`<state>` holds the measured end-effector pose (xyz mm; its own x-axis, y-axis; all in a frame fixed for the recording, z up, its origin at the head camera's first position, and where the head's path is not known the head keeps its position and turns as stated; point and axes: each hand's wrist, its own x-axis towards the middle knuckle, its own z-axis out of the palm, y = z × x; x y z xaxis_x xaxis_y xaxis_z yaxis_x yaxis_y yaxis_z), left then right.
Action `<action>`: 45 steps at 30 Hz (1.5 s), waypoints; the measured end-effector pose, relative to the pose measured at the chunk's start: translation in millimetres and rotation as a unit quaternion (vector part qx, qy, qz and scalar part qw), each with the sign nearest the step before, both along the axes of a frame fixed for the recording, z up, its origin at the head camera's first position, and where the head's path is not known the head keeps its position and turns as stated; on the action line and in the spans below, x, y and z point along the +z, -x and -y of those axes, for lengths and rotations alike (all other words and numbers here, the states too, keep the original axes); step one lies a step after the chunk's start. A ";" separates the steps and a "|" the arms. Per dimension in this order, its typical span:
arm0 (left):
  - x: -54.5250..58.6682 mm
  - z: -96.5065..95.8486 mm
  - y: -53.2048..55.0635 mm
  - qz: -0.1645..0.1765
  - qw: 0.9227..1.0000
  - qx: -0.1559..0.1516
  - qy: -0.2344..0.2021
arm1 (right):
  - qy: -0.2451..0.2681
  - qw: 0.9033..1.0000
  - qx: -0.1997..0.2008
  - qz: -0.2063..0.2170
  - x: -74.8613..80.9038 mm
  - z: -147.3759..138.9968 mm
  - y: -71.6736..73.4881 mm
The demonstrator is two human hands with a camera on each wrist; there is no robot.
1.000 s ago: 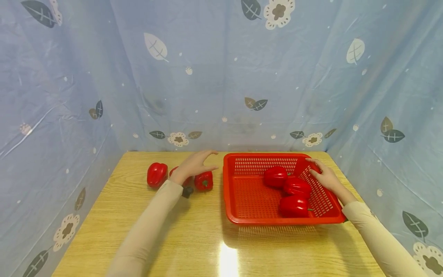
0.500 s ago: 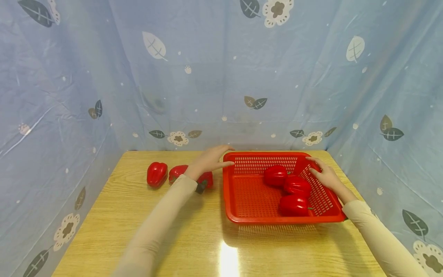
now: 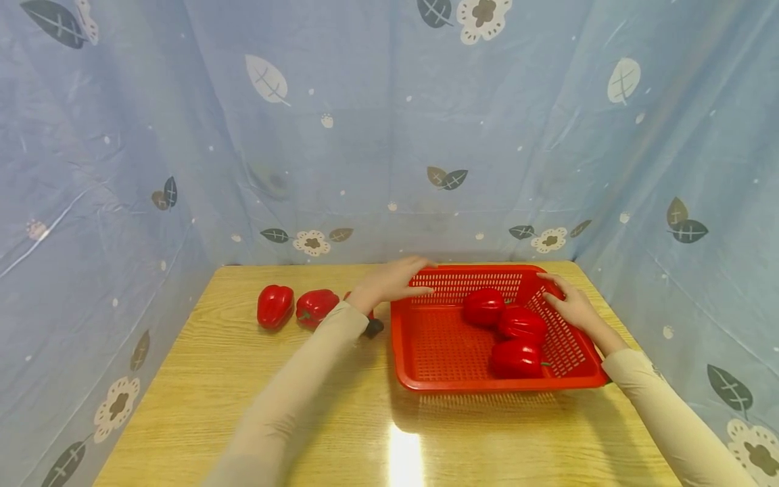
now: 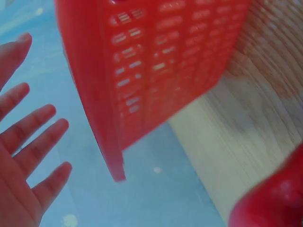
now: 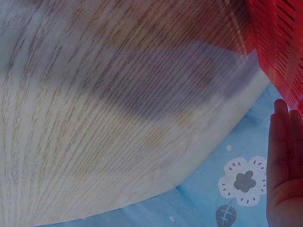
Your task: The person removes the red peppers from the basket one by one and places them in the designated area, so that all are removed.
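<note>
A red plastic basket (image 3: 447, 387) holds three red bell peppers (image 3: 517, 358). My left hand (image 3: 392, 281) is over the basket's left rim, fingers spread and holding nothing. In the left wrist view its fingers (image 4: 35, 137) stand apart from the red rim (image 4: 102, 109). At the basket's right rim, my right hand (image 3: 572, 308) has its fingers and thumb loosely extended; the right wrist view shows straight fingers (image 5: 280, 142) beside the basket wall (image 5: 279, 52). Whether they touch it, I cannot tell.
Left of the basket on the wooden table (image 3: 182, 406) lie a red bell pepper (image 3: 275, 306) and another pepper (image 3: 316, 308). A third is mostly hidden behind my left wrist. A blue patterned curtain (image 3: 389, 135) encloses the table's back and sides.
My left hand has moved right, from above the loose peppers to the basket's left rim. The right hand, basket and peppers have stayed in place.
</note>
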<state>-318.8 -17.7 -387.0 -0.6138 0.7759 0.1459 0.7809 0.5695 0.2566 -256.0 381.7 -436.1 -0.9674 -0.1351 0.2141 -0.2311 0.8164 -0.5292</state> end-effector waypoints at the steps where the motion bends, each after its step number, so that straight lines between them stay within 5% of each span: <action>1: 0.6 -3.6 -0.2 0.002 1.000 -0.002 0.002 | 0.001 1.000 0.000 0.002 0.8 0.0 -0.4; 14: 7.7 -31.9 -3.6 0.003 0.998 -0.031 0.053 | -0.003 1.000 0.005 -0.013 2.1 -3.0 -0.4; 30: 24.7 -57.6 -7.3 -0.020 0.998 -0.047 0.047 | 0.000 1.000 0.004 0.004 3.0 0.9 -0.9; 38: 16.7 -81.0 -13.8 -0.013 0.996 -0.059 0.059 | 0.003 1.000 0.005 0.000 1.4 1.7 -1.8; 45: 8.6 -96.6 -18.4 0.041 0.997 -0.049 0.051 | 0.006 1.000 0.006 0.007 3.1 2.8 -2.1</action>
<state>-300.4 78.9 -378.4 -0.5414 0.8406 0.0160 0.8126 0.5182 0.2666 -253.9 378.8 -433.0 -0.9689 -0.1435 0.2018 -0.2326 0.8073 -0.5424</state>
